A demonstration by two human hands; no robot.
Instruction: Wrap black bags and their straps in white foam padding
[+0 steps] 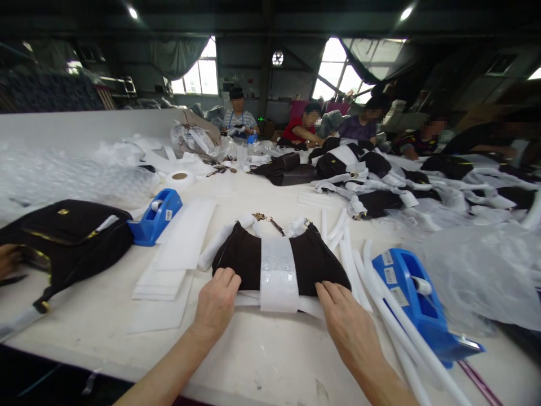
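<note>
A dark brown handbag (319, 256) lies on the table in front of me, a white foam band (279, 290) wrapped round its middle. My left hand (217, 299) is closed on the bag's lower left corner, fingers curled over the edge. At the lower right corner my right hand (344, 310) grips the edge, fingers on top and thumb out of sight. White wrapping covers parts of the strap behind the bag, where a metal chain (268, 220) shows. Another white strip runs along the bag's near edge, between my hands.
Flat white foam sheets (181, 242) and a blue tape dispenser (158, 217) lie to the left, near another black bag (80, 231). White foam tubes (393, 316) and a second blue dispenser (409, 299) are on the right. Co-workers sit behind heaped bags (380, 203) across the table (253, 349).
</note>
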